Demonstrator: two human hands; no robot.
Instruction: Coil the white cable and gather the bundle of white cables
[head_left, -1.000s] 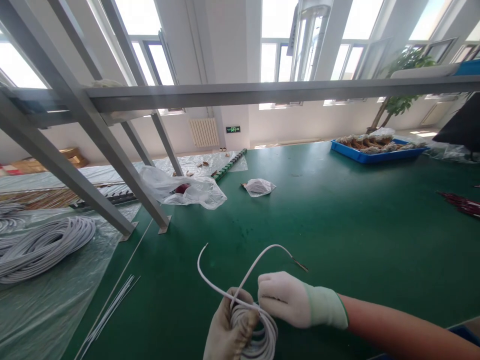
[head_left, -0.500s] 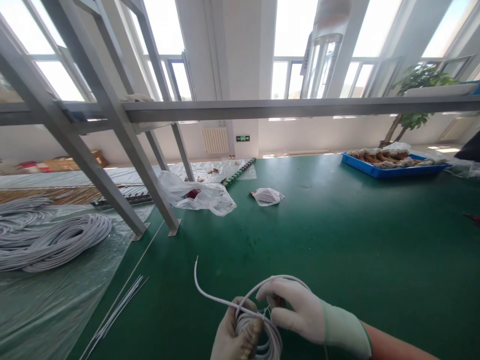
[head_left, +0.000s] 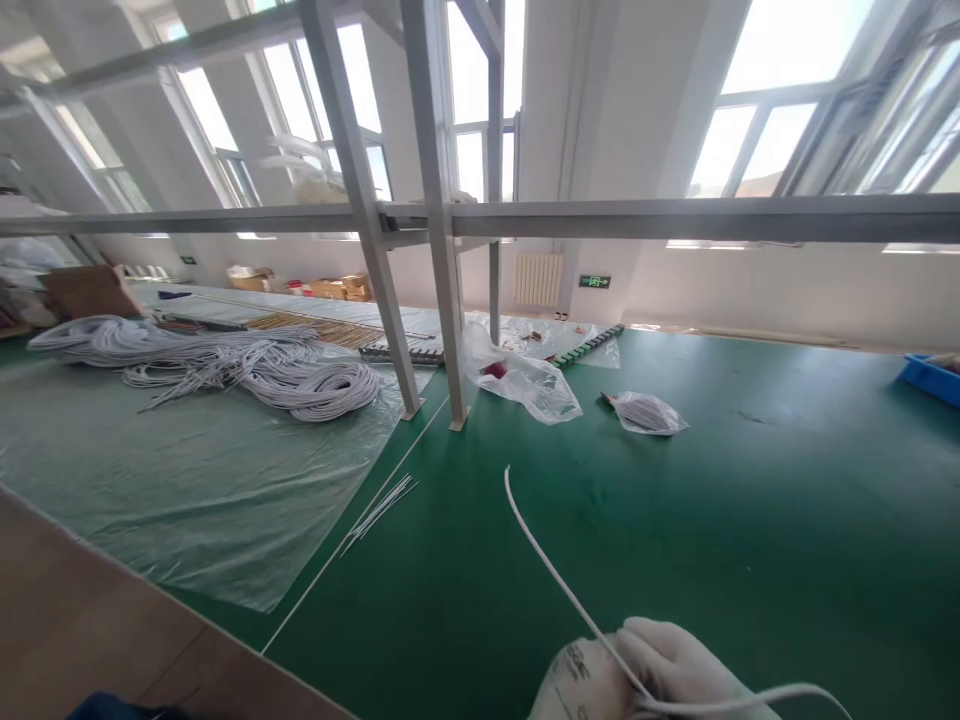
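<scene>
At the bottom edge, my gloved left hand (head_left: 579,682) and gloved right hand (head_left: 671,655) are close together, fingers closed on a white cable (head_left: 559,575). One free end of this cable rises up and to the left over the green table. Another stretch curves out to the right, past my right hand. The coil seen earlier is out of sight below the frame. Printed marks show on the left glove. The fingertips of both hands are mostly hidden.
A metal rack post (head_left: 442,300) stands on the table (head_left: 750,520). Left of it, coiled white cables (head_left: 322,388) lie on plastic sheeting (head_left: 217,520). Thin white strips (head_left: 382,510), a clear bag (head_left: 540,385), a small packed bag (head_left: 649,412) and a blue tray (head_left: 926,378) are about.
My view has turned left, so the rack and table things appear farther right. Both hands have shifted right and lower in the picture, drawn together, with the coil gone from view.
</scene>
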